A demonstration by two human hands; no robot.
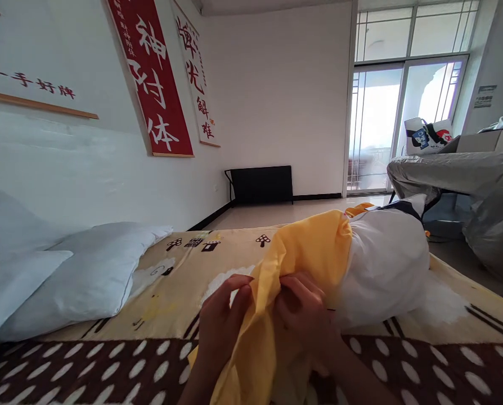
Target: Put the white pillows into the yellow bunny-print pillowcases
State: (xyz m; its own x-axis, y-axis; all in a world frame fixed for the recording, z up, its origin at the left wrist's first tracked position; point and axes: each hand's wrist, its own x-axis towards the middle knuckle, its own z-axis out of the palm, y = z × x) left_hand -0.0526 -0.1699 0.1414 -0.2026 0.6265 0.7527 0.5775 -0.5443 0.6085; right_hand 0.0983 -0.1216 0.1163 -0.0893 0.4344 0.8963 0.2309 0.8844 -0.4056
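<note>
A yellow pillowcase [262,332] lies bunched in front of me, its cloth running from the bottom edge of the view up to a plump white pillow [386,259]. Its upper part rests against the pillow's left side; how far it reaches around the pillow I cannot tell. My left hand [224,312] pinches a fold of the cloth between thumb and fingers. On the other side of that same fold, my right hand [302,306] grips the fabric, its fingertips partly hidden by cloth.
Beneath everything spreads a beige blanket [184,298] with a brown spotted border. White pillows [95,270] lie at the left by the wall. A black folded panel [262,184] leans at the back. At right stands a plastic-covered table [454,169] bearing a printed bag [424,138].
</note>
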